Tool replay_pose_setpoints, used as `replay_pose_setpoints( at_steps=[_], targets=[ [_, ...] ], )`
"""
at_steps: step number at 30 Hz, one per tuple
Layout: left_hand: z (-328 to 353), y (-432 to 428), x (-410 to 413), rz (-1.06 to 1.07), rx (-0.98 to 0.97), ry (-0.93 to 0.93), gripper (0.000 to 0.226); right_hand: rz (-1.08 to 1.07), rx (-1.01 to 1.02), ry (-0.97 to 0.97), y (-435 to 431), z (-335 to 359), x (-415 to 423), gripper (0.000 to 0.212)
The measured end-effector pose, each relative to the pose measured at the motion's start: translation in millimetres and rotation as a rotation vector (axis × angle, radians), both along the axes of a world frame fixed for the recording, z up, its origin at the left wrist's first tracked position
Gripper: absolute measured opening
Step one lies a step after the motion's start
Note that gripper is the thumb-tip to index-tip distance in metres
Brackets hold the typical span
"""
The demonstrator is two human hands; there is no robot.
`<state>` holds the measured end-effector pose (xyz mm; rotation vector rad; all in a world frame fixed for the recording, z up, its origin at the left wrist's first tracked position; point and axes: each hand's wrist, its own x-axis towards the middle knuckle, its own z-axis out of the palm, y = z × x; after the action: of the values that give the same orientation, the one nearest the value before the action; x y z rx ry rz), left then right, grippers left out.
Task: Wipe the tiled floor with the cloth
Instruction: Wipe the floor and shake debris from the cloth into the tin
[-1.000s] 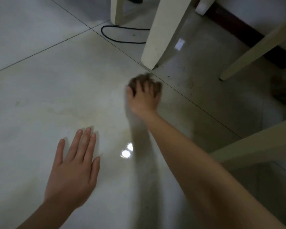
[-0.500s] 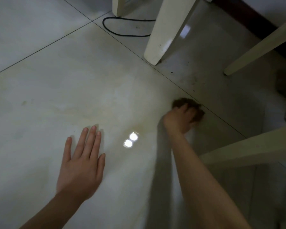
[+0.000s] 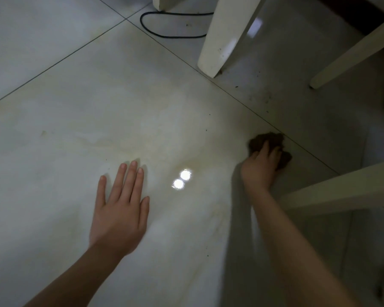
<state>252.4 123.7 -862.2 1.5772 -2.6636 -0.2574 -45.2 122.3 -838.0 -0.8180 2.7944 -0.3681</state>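
Head view: right hand (image 3: 261,171) clenched over brown cloth (image 3: 273,139), pressed to tiled floor (image 3: 53,151) beside a grout line (image 3: 308,151). Left hand (image 3: 120,209) flat, fingers straight, bracing. Probably soft, light, easily crumpled; best bunched under the palm.

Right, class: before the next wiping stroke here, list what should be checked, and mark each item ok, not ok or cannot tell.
1. Right hand grips the brown cloth: ok.
2. Cloth pressed against the tiled floor: ok.
3. Left hand braced flat on the floor, apart from the cloth: ok.
4. Black cable out of the cloth's way: ok, it lies beyond the chair leg.
5. Floor near the chair leg free of dirt specks: not ok.
6. Cloth clean enough to keep wiping: cannot tell.
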Motion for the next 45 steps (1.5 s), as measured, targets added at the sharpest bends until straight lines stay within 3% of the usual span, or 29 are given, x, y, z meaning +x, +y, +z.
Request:
replay_pose_setpoints(
  at_steps=[4, 7, 12, 14, 18, 22, 24, 26, 29, 31, 35, 39, 41, 42, 44, 45],
  targets=[
    [-1.1, 0.1, 0.9, 0.004, 0.005, 0.004, 0.062, 0.455, -0.046, 0.068, 113.3, -2.4, 94.3, 0.051],
    [-0.6, -0.1, 0.7, 0.003, 0.009, 0.004, 0.062, 0.679, -0.010, 0.005, 123.5, 1.4, 74.7, 0.049],
    [0.1, 0.4, 0.4, 0.001, 0.004, -0.008, 0.062, 0.128, 0.002, 0.083, -11.0, -4.1, 4.5, 0.054],
    [-1.6, 0.4, 0.4, 0.003, 0.002, -0.007, 0.062, 0.124, 0.001, 0.098, -62.8, -7.2, 8.9, 0.053],
    [-3.3, -0.9, 0.0, 0.003, -0.010, -0.016, 0.061, 0.626, -0.127, 0.169, -83.4, -14.6, 57.0, 0.049],
    [-1.1, -0.4, 0.5, 0.003, -0.002, -0.040, 0.062, 1.157, -0.258, -0.033, 22.7, -11.4, 73.9, 0.039],
    [-1.8, -0.4, 0.6, 0.004, 0.000, -0.042, 0.061, 1.263, -0.214, -0.086, 51.5, -4.8, 44.9, 0.037],
    [-2.8, -0.8, 0.9, 0.009, 0.000, -0.042, 0.061, 1.077, -0.222, -0.090, 33.6, -4.3, 11.9, 0.036],
    [-4.2, -0.1, 1.9, 0.008, 0.001, -0.046, 0.061, 0.556, -0.196, -0.018, -23.2, -8.6, -13.7, 0.040],
    [-4.8, -0.6, 2.5, 0.006, 0.000, -0.050, 0.061, 0.408, -0.174, 0.062, -38.0, -15.3, -2.6, 0.042],
    [-6.6, -1.5, 2.3, 0.013, 0.003, -0.064, 0.063, 0.691, -0.281, 0.126, 39.1, -26.2, 50.6, 0.041],
    [1.8, -5.1, 4.7, -0.001, 0.116, -0.029, 0.067, 1.117, -0.265, -0.059, 175.6, -24.5, 95.0, 0.040],
    [10.2, -0.9, 8.6, -0.054, 0.137, 0.027, 0.066, 1.354, -0.246, -0.145, 185.3, -13.2, 87.9, 0.035],
    [14.4, 7.0, 11.0, -0.078, 0.116, 0.056, 0.065, 1.310, -0.287, -0.092, 174.6, -5.1, 77.5, 0.033],
    [20.2, 32.2, 13.3, -0.121, 0.077, 0.098, 0.061, 1.026, -0.312, -0.059, 133.5, 10.4, 46.0, 0.034],
    [21.3, 48.2, 15.6, -0.144, 0.065, 0.114, 0.059, 0.867, -0.216, 0.017, 108.4, 12.0, 33.3, 0.038]
  ],
)
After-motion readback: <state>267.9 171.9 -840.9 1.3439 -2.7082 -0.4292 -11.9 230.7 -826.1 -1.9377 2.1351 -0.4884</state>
